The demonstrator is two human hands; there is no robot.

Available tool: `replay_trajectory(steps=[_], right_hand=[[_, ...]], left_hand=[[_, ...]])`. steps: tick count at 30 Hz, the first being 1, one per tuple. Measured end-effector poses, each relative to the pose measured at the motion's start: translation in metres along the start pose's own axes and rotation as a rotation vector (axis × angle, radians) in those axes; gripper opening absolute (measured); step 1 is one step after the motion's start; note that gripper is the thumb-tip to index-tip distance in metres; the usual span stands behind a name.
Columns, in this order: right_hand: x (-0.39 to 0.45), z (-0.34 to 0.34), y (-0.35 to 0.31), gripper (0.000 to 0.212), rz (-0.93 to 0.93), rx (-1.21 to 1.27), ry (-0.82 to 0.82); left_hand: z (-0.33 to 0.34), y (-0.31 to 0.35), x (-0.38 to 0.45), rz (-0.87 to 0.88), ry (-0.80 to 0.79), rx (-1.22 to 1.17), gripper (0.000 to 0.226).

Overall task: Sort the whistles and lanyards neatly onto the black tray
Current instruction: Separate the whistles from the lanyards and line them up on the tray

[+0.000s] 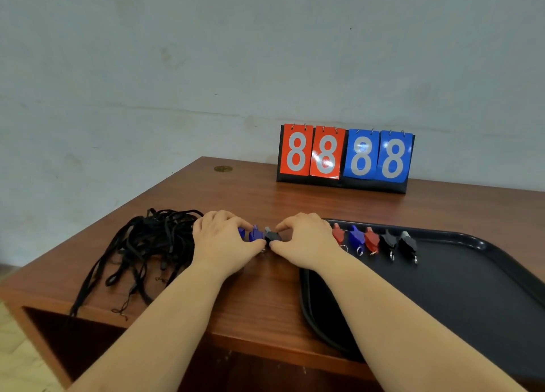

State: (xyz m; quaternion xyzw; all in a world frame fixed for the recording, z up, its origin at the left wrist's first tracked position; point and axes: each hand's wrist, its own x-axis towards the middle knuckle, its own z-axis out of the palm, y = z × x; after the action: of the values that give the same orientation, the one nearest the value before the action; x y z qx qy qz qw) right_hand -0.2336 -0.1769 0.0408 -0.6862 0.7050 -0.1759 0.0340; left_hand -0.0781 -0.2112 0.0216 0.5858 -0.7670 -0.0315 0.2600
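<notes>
Forearms: both bare, nearest the lens, reaching forward over the near edge of the wooden table (265,309); head view only.
Left hand (219,239): knuckles up, thumb and forefinger pinched toward the black whistle (272,236) from its left side; palm covers part of the loose whistles.
Right hand (306,241): thumb and forefinger closed on the same black whistle from the right. Both hands on one small piece, likely to turn it or free its ring before moving it.
Loose whistles: a blue whistle (255,234) just left of the black one, another blue piece partly hidden under the left hand; all on bare table, not on the tray.
Black tray (472,303): right of the hands, overhanging the table's near edge.
Sorted row (374,239): five whistles along the tray's far edge, red, blue, red, black, black, mouthpieces away, rings toward the camera; evenly spaced, presumably so the rest can join at the left end.
Lanyards (144,244): black tangled heap on the table to the left, touching the left hand, none on the tray.
Scoreboard (345,157): flip cards reading 8 8 8 8 at the back, apart from the work.
Progress (judgement): whistles partly done, lanyards not started.
</notes>
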Motion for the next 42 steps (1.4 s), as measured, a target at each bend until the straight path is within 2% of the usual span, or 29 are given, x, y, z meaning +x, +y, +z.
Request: replay_trajectory(steps=[6, 13, 17, 22, 26, 32, 42], right_hand=[[0.001, 0.0, 0.002, 0.037, 0.019, 0.032, -0.007], [-0.001, -0.003, 0.005, 0.032, 0.083, 0.23, 0.113], [-0.005, -0.015, 0.008, 0.031, 0.149, 0.316, 0.131], [-0.04, -0.049, 0.034, 0.033, 0.2, 0.344, 0.13], [-0.079, -0.071, 0.071, 0.034, 0.308, 0.328, 0.136], [-0.127, -0.097, 0.119, 0.035, 0.431, 0.33, 0.217], [-0.146, -0.106, 0.182, 0.038, 0.53, 0.272, 0.199]], left_hand=[[0.0, -0.001, 0.001, 0.019, 0.013, -0.019, 0.036], [0.0, 0.001, 0.002, 0.082, 0.15, -0.154, 0.035], [-0.008, 0.011, -0.004, 0.14, 0.091, -0.147, 0.039], [-0.032, 0.016, -0.005, 0.1, 0.088, -0.272, 0.035], [-0.037, 0.059, -0.015, 0.1, -0.012, -0.34, 0.035], [-0.022, 0.141, -0.033, 0.222, -0.224, -0.375, 0.038], [0.025, 0.216, -0.04, 0.278, -0.297, -0.283, 0.039]])
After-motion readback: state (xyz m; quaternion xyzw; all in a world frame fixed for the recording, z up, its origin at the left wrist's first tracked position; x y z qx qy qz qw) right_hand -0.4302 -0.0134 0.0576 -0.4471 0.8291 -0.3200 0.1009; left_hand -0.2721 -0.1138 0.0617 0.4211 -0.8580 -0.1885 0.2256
